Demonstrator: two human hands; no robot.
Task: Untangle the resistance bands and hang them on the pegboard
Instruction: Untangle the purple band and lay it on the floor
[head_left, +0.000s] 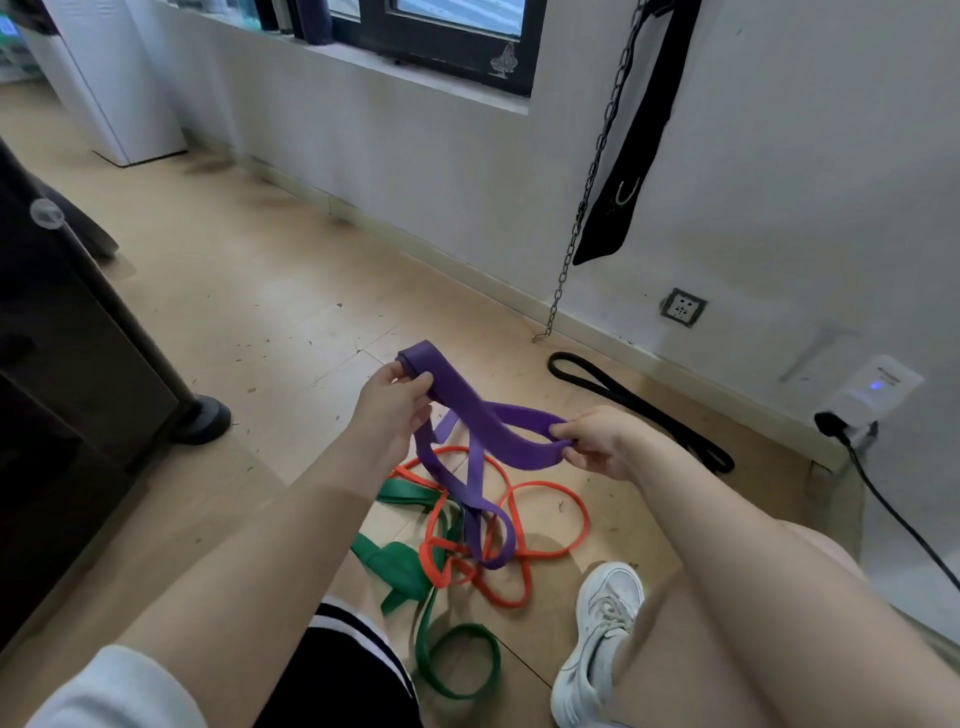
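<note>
A wide purple band (483, 415) is lifted above the floor between both hands. My left hand (395, 402) grips its upper folded end. My right hand (597, 441) pinches another loop of it to the right. The purple band's lower loops hang down into a tangle on the floor with a thin orange band (545, 525) and a wide green band (415, 577). A black band (644, 410) lies apart on the floor near the wall. No pegboard is in view.
A chain (587, 192) and a black strap (623, 171) hang on the wall. A wall socket (683, 307), a plugged-in white device (872, 395) with a black cable are at right. A dark stand base (205, 418) sits left. My white shoe (597, 639) rests beside the tangle.
</note>
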